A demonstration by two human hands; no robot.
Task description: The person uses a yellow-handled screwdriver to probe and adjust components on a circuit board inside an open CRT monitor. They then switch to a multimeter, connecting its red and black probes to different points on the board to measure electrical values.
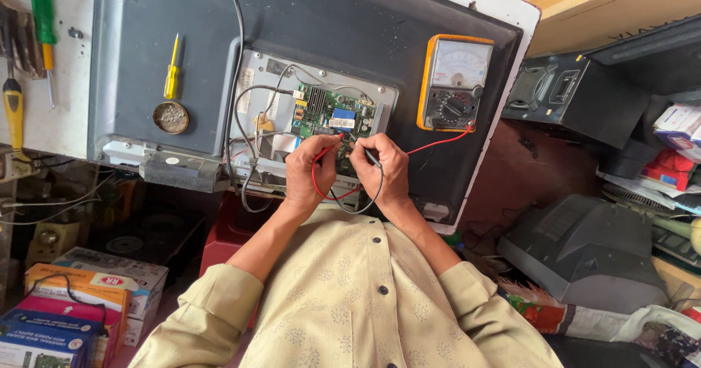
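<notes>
Metal tin (171, 117), seemingly solder paste inside, beside yellow screwdriver (171, 68).

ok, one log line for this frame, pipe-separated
left hand: holds red probe lead | right hand: holds black probe lead | both tips on green circuit board | analog multimeter right of board

— What is seen on the grey panel at the left?
— A yellow screwdriver (171, 67) is laid above a round tin (170, 117).
— And lower left?
— Cardboard boxes (80, 295) are stacked; a green screwdriver (42, 25) is hung above.
</notes>
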